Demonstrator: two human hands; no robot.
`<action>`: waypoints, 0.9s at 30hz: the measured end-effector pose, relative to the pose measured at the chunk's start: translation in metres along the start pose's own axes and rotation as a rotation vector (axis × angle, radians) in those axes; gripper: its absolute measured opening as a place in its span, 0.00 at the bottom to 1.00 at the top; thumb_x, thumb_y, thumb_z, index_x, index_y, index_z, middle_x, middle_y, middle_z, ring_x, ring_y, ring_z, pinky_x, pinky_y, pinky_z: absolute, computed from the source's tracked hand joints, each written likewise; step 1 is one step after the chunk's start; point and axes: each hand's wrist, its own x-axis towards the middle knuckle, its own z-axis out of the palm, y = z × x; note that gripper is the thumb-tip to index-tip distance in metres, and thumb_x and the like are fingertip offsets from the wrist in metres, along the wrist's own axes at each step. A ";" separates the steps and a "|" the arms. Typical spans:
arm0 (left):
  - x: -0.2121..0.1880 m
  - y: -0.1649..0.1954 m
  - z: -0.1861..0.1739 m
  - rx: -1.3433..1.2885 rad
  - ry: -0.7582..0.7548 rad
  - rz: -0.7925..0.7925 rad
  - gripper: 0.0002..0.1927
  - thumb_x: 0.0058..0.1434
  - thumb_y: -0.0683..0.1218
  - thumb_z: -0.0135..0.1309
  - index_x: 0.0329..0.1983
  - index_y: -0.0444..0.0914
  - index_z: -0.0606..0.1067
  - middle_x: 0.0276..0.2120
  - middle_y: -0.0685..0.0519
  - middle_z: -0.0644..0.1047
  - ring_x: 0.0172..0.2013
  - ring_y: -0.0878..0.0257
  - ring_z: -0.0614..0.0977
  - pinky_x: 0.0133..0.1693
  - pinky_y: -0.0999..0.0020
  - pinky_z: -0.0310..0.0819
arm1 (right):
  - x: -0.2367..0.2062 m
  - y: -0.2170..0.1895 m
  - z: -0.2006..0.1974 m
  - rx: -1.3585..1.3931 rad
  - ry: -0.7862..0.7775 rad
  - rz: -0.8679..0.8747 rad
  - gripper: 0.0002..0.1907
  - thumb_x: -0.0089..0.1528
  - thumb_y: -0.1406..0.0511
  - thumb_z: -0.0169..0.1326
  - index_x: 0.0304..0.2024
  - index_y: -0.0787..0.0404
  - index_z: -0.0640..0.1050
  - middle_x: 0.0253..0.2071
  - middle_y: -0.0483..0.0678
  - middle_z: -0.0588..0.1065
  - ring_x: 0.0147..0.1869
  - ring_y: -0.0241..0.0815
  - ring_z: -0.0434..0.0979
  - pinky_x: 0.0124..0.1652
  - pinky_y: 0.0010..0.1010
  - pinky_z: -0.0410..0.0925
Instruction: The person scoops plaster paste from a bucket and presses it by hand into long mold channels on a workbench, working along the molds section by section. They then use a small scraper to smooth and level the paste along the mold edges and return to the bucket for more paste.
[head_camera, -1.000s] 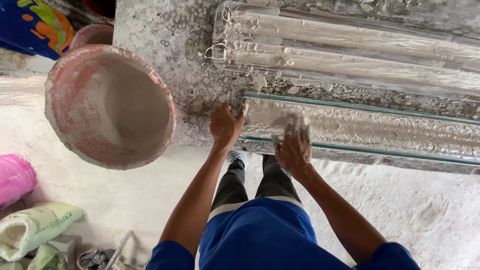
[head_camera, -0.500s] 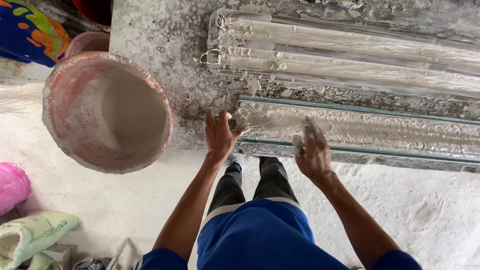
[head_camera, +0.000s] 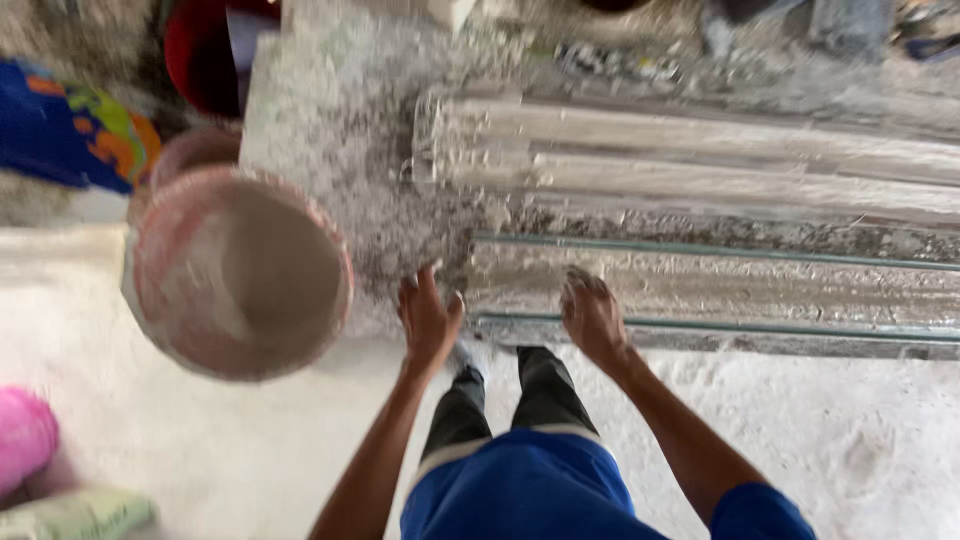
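A plaster-crusted surface (head_camera: 340, 170) fills the upper part of the head view, grey and speckled with white splashes; below it the floor (head_camera: 880, 450) is pale and powdery, and the whole frame is somewhat blurred. Along the near edge of the surface lies a long mould (head_camera: 720, 290) filled with wet whitish plaster, bordered by two thin greenish strips; behind it, farther from the person, lies a second long ribbed plaster casting (head_camera: 700, 165), pale and dry-looking.

The left hand (head_camera: 428, 318) is spread open with fingers splayed, holding nothing; it is at the left end of the mould, at the edge of the surface, though whether it touches cannot be told. The right hand (head_camera: 592, 316) is loosely curled, fingers bent downward over the near strip of the mould, its fingertips on or just above the wet plaster; it grips nothing that can be made out.

To the left of the hands, a large pinkish round basin (head_camera: 170, 290), coated inside with white plaster, stands beside the surface; a red bucket (head_camera: 195, 55) sits beyond it; a pink bag (head_camera: 22, 440) lies at the lower left.
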 end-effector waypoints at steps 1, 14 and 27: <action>-0.005 0.011 -0.003 -0.067 -0.006 0.002 0.40 0.53 0.45 0.68 0.68 0.43 0.64 0.61 0.31 0.64 0.59 0.36 0.69 0.58 0.38 0.63 | 0.000 -0.002 0.001 -0.019 0.122 -0.037 0.18 0.60 0.71 0.58 0.52 0.68 0.76 0.50 0.65 0.77 0.51 0.67 0.78 0.47 0.52 0.74; 0.012 0.133 0.012 -0.081 -0.095 0.165 0.45 0.47 0.44 0.70 0.69 0.40 0.64 0.57 0.37 0.72 0.58 0.39 0.73 0.57 0.45 0.68 | -0.024 0.004 -0.070 0.610 0.272 0.352 0.08 0.61 0.72 0.54 0.43 0.65 0.79 0.40 0.55 0.78 0.43 0.61 0.77 0.40 0.40 0.72; 0.017 0.245 0.169 0.016 -0.123 0.102 0.29 0.59 0.49 0.64 0.62 0.38 0.71 0.56 0.40 0.74 0.57 0.43 0.75 0.56 0.48 0.71 | 0.145 0.366 -0.199 1.210 0.546 0.906 0.10 0.66 0.66 0.60 0.36 0.64 0.73 0.26 0.50 0.70 0.27 0.42 0.68 0.23 0.32 0.61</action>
